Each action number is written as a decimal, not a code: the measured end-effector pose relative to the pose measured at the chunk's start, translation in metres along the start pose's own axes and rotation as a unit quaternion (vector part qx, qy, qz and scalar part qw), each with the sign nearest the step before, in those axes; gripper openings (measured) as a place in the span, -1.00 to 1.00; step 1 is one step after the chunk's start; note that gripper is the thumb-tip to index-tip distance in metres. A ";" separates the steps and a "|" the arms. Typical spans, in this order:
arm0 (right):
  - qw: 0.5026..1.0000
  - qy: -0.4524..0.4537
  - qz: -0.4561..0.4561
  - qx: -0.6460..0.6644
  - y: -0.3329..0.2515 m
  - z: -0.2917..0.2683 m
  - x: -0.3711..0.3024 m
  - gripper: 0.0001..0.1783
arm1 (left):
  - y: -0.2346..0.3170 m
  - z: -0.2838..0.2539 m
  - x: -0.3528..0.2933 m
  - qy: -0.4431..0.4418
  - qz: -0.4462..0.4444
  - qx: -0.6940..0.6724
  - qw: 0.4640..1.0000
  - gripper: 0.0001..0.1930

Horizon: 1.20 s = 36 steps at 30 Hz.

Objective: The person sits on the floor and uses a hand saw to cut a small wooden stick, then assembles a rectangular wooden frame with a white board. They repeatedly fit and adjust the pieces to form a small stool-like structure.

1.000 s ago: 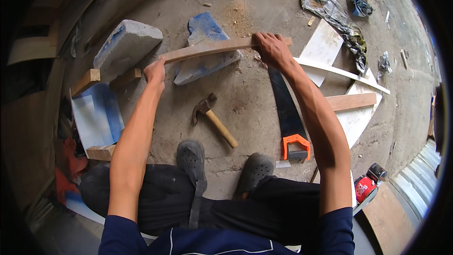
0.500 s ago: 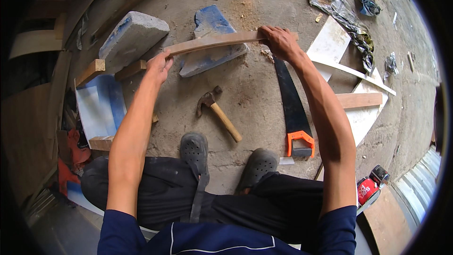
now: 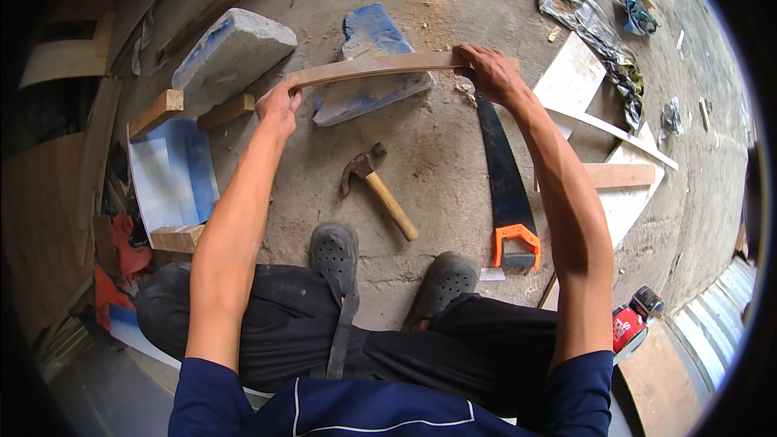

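A long, narrow wooden strip is held up crosswise in front of me. My left hand grips its left end, fingers closed round the edge. Near the right end, my right hand is wrapped over the top, with a short bit of wood poking out past it. Behind the strip lies a blue-stained concrete block, partly hidden by it. A claw hammer with a wooden handle rests on the floor between my arms. Below my right hand lies a handsaw with an orange and black handle.
Another concrete block stands at the left, beside a blue-and-white panel with wooden blocks. White boards and a reddish wood piece lie at the right. Crumpled plastic lies beyond. A red tape dispenser-like object sits near my right elbow.
The strip and both hands sit slightly farther right in view, but the floor objects shift about the same way. My grip on the strip is unchanged.
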State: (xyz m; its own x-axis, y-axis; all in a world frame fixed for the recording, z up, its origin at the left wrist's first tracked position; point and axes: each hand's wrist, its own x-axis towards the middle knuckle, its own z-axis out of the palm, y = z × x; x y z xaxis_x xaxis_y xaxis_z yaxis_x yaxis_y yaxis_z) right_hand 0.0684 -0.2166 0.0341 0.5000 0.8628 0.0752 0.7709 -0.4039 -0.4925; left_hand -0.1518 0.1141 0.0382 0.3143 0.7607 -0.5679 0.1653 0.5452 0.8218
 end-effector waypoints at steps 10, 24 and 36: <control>1.000 -0.005 0.000 0.004 0.003 0.002 0.000 -0.74 | 0.001 0.004 -0.007 0.010 0.008 0.009 1.000 -0.68; 0.998 -0.027 0.028 -0.057 -0.009 -0.002 0.003 -0.74 | -0.020 0.120 -0.073 -0.300 0.594 0.555 0.500 -0.44; 0.998 0.016 0.048 -0.049 0.014 -0.007 -0.023 -0.63 | -0.056 0.170 -0.078 -0.345 0.447 0.570 0.597 -0.67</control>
State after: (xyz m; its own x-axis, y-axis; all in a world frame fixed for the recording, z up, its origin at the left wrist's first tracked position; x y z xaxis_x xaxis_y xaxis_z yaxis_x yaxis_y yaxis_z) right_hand 0.0705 -0.2439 0.0311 0.5846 0.8091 0.0603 0.7529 -0.5133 -0.4119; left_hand -0.0262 -0.0358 0.0446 0.9984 0.0286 -0.0487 0.0493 -0.8626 0.5035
